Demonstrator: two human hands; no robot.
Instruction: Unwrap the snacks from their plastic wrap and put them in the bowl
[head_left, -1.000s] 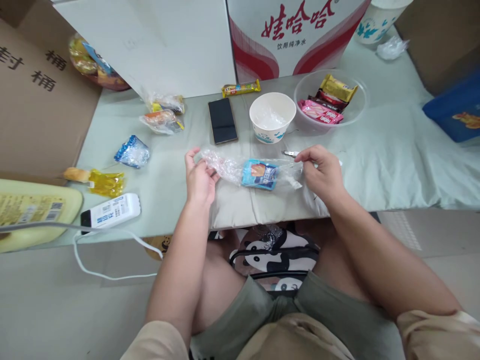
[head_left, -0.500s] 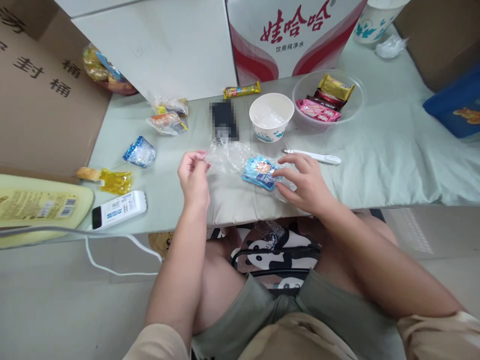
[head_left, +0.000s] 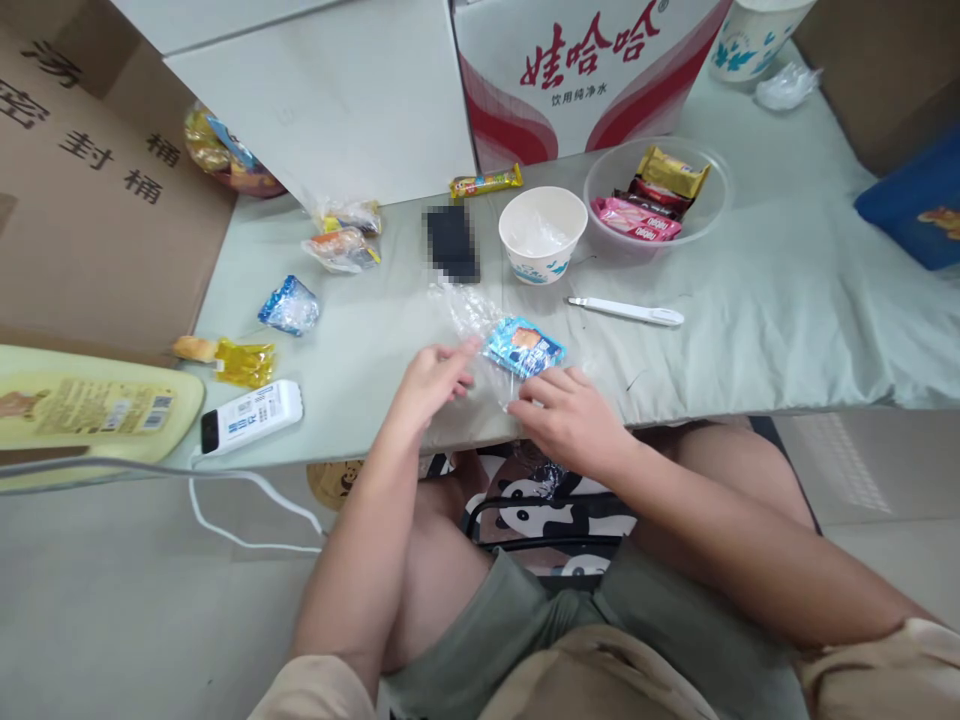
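A small blue snack packet [head_left: 525,345] lies with a clear plastic bag [head_left: 469,308] near the table's front edge, the bag's film spreading behind it and in front of it. My right hand [head_left: 566,418] is closed just below the packet, its fingertips pinching the bag's near edge. To the left, my left hand [head_left: 435,388] has its thumb and fingers apart beside the film, with nothing visible in them. Behind the packet stands a paper bowl [head_left: 543,235] with clear plastic inside. A white-handled cutter [head_left: 626,311] rests to the right.
A clear round tub [head_left: 720,195] holds several wrapped snacks. Beyond are a blurred black object [head_left: 452,243], a yellow snack stick [head_left: 486,181] and a white-and-red carton [head_left: 577,90]. A blue wrapper [head_left: 290,305], a white device [head_left: 251,417] and a cable [head_left: 247,545] are at left.
My left hand has let go of the bag's left end and moved right and nearer. My right hand has moved left and nearer, closing on the bag's near edge. The packet has turned slightly.
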